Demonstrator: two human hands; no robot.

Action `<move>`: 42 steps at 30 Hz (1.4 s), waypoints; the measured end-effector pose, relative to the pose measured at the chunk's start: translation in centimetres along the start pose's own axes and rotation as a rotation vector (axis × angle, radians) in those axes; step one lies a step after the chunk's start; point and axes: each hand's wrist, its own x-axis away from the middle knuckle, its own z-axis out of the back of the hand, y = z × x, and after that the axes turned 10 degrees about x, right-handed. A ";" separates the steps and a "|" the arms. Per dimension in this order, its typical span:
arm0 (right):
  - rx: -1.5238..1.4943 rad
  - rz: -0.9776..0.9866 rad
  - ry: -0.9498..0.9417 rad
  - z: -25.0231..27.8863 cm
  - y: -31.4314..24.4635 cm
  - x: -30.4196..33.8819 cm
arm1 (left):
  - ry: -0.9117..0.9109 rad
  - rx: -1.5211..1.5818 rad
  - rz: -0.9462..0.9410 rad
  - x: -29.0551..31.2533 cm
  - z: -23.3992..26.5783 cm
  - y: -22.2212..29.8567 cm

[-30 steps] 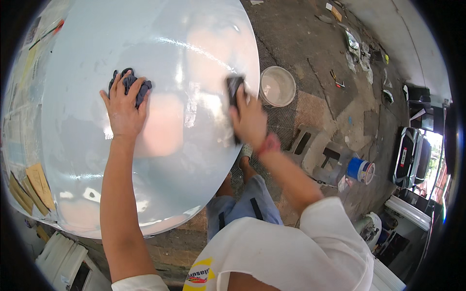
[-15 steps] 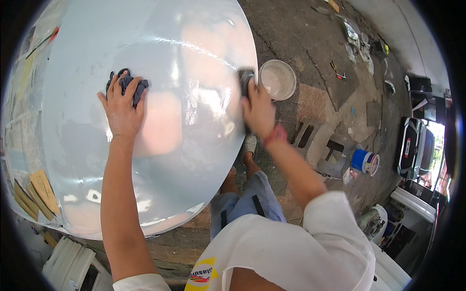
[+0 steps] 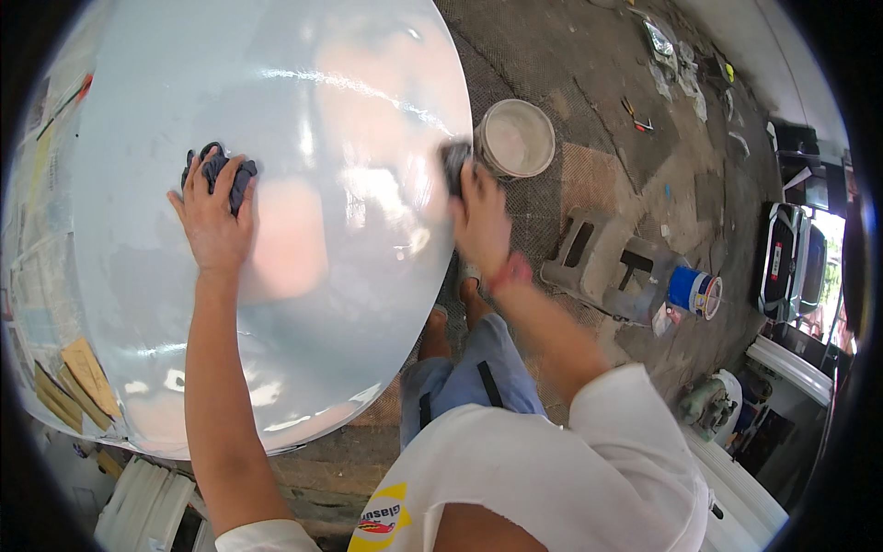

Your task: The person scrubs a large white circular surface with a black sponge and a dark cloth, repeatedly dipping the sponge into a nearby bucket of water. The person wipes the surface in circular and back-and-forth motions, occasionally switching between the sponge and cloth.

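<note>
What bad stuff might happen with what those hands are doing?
The dark block is at the rim of the shiny panel, so the right hand might slip off. The bucket stands just beyond; a careless step might tip it. The left hand rests on bunched dark cloth; any grit underneath might scratch.

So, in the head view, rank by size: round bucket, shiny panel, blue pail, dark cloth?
1. Shiny panel
2. Round bucket
3. Blue pail
Unranked: dark cloth. The left hand covers part of it, so its size is unsure.
</note>
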 end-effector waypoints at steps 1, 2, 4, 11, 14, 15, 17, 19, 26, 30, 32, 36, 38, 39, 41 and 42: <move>0.018 0.020 -0.032 0.5 -1.7 4.3 | -0.010 -0.001 0.005 0.2 -0.1 0.0; -0.001 0.059 -0.067 0.6 -2.4 7.9 | -0.021 0.003 0.008 0.3 -0.1 0.1; 0.010 0.086 -0.071 0.8 -2.6 9.7 | -0.034 0.005 0.010 0.0 0.0 0.0; 0.046 -0.078 -0.071 -0.1 7.7 -17.4 | -0.016 0.055 -0.002 -1.1 -0.9 1.7; 0.063 -0.016 -0.069 0.5 4.5 -16.4 | -0.035 0.036 0.003 -0.6 -0.5 0.8; 0.072 0.023 -0.037 0.7 2.3 -13.9 | -0.042 0.027 0.009 -0.3 -0.1 0.5; 0.248 0.131 -0.125 1.1 -2.4 -6.7 | -0.047 0.004 0.029 0.0 0.9 0.0; 0.142 0.308 -0.074 2.4 -2.3 -2.5 | -0.049 0.023 0.029 -0.3 0.6 0.6; 0.099 0.064 -0.003 1.2 4.1 -23.7 | -0.053 0.068 0.036 -1.4 -0.3 1.7; 0.033 0.043 -0.072 1.0 1.1 -23.6 | -0.057 0.050 0.027 -0.5 0.0 0.7; 0.115 0.293 -0.018 0.8 -0.8 -16.5 | -0.051 0.037 0.041 -0.4 0.3 0.7; 0.220 0.493 0.033 0.9 0.2 -14.4 | -0.060 0.044 0.051 -0.5 1.2 0.7; 0.276 0.391 -0.033 1.3 0.1 -20.6 | -0.065 0.048 0.059 0.0 1.2 0.6; 0.206 0.276 -0.024 1.0 1.0 -25.4 | -0.058 0.061 0.053 -0.6 1.1 1.1; 0.157 0.122 -0.036 1.7 3.8 -34.0 | -0.047 0.084 0.032 -1.7 0.0 1.5; 0.172 0.095 -0.048 2.0 3.6 -35.8 | -0.043 0.086 0.024 -2.0 -0.6 1.6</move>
